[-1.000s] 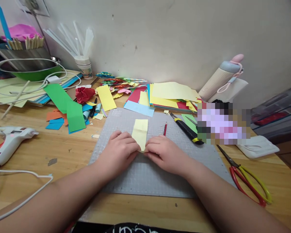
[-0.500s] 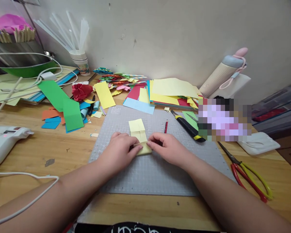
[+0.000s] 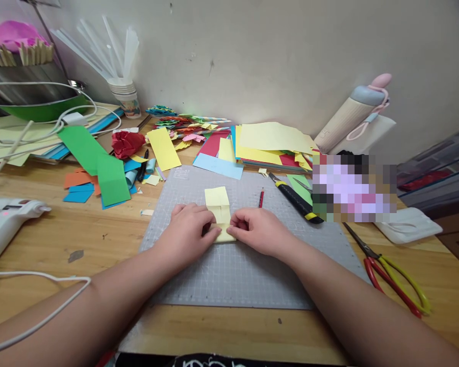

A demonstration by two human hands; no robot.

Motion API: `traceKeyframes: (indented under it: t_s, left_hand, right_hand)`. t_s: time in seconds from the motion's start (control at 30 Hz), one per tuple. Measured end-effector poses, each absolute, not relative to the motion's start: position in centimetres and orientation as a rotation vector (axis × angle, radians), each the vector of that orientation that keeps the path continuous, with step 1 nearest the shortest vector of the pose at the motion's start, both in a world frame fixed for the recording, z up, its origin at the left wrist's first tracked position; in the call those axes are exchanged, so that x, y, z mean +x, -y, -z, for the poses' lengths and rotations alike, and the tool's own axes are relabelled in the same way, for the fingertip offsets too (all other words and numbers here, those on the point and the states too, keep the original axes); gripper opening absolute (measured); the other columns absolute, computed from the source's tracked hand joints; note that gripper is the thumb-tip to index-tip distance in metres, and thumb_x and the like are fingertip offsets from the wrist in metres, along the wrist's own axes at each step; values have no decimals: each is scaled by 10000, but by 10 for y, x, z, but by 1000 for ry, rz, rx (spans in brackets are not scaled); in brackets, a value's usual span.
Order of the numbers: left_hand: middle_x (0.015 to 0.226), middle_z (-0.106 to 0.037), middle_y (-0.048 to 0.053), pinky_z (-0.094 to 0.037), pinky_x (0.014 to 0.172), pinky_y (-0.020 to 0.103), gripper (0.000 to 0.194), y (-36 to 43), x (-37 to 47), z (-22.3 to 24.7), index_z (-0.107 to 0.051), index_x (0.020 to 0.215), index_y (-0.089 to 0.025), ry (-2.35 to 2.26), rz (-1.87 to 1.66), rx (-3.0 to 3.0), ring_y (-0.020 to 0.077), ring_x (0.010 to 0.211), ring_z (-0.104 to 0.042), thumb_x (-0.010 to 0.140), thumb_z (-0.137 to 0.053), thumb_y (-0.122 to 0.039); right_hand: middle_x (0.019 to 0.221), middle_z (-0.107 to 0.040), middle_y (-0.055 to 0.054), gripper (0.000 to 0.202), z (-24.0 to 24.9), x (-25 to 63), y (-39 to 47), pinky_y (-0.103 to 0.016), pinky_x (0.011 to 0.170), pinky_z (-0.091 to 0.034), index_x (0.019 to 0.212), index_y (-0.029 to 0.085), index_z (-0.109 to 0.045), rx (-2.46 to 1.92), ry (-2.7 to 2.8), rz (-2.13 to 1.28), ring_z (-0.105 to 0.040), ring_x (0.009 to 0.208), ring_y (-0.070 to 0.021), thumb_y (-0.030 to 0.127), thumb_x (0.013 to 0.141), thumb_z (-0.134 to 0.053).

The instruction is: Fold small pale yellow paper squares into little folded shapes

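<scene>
A pale yellow strip of paper (image 3: 216, 198) with creases across it lies on the grey cutting mat (image 3: 199, 280). Its near end is folded over toward the far side. My left hand (image 3: 191, 227) pinches the left edge of that folded end between thumb and fingers. On the right edge, my right hand (image 3: 256, 229) has thumb and forefinger closed on the same fold. The fingers' undersides are hidden. Just beyond my right hand lies a short red and black pencil (image 3: 261, 198). Farther right on the mat is a black and yellow utility knife (image 3: 296, 200).
Scissors (image 3: 390, 272) with red and yellow handles lie at the right. At the left are a white glue gun (image 3: 9, 221) with its cable and green paper pieces (image 3: 112, 181). Coloured sheets (image 3: 275, 138) and paper flowers (image 3: 183, 125) lie along the wall, near paper cups (image 3: 125, 97) holding clear sticks.
Both hands stay on the paper's near end. My right thumb and forefinger have shifted slightly left along the fold, and the folded end looks flatter. The view has moved a little.
</scene>
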State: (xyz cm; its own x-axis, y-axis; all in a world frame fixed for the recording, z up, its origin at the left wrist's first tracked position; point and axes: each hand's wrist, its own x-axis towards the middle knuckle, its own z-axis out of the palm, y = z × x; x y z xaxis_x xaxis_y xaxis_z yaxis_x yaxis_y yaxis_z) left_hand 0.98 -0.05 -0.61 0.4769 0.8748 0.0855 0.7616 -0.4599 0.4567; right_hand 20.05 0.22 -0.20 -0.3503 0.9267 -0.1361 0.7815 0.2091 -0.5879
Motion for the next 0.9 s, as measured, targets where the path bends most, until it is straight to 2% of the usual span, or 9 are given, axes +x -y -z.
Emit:
traceKeyframes:
  t_s: [0.17,0.33,0.43,0.53,0.6,0.67,0.77,0.9]
  left_hand:
    - [699,-639,-15,-346,776,373,185,0,5,2,-600,733,-194,-1309,-436,2312,182,735,-560,885,-528,-272]
    - [657,-619,-30,-350,761,360,225,0,3,2,-583,720,-187,-1333,-447,2269,164,677,-552,904,-518,-298]
    - [648,-609,-30,-348,764,368,230,-1,5,7,-578,711,-182,-1380,-461,2268,162,660,-548,900,-530,-304]
    - [674,-609,-24,-338,784,390,162,-4,7,11,-607,775,-189,-1430,-486,2292,183,700,-558,876,-577,-311]
    - [775,-632,-2,-329,814,407,125,-5,7,10,-621,919,-196,-1473,-524,2309,209,791,-573,863,-608,-307]
    - [920,-642,32,-320,831,409,186,-3,6,8,-605,1027,-202,-1481,-604,2378,232,904,-568,863,-618,-289]
    - [955,-646,33,-329,774,367,90,5,4,4,-634,956,-214,-1265,-681,2617,222,913,-558,904,-563,-236]
    - [925,-660,13,-347,758,348,150,15,4,6,-645,984,-221,-995,-519,2761,205,898,-561,942,-502,-202]
  right_hand:
    - [619,-595,22,156,-3,201,2,-247,499,-261,666,197,-592,-1606,2259,-907,-488,553,-117,259,809,-597]
    - [656,-612,25,188,-2,201,1,-244,507,-267,718,207,-618,-1617,2243,-922,-499,579,-117,333,850,-575]
    - [668,-621,30,148,0,201,-1,-243,511,-268,747,212,-618,-1647,2216,-907,-506,592,-119,318,844,-583]
    - [661,-621,35,111,2,200,-3,-242,506,-264,759,211,-600,-1674,2190,-890,-509,590,-119,299,828,-597]
    - [653,-617,36,119,3,200,-4,-244,507,-263,743,209,-591,-1685,2180,-877,-508,586,-119,297,823,-599]
    - [650,-616,35,132,4,199,-6,-248,509,-262,728,208,-590,-1695,2173,-864,-507,585,-119,302,820,-601]
    - [637,-614,37,144,4,198,-7,-250,509,-260,714,209,-594,-1705,2166,-857,-504,575,-118,310,816,-605]
    - [623,-616,44,129,4,197,-7,-250,513,-261,711,210,-588,-1711,2155,-853,-506,568,-115,290,812,-599]
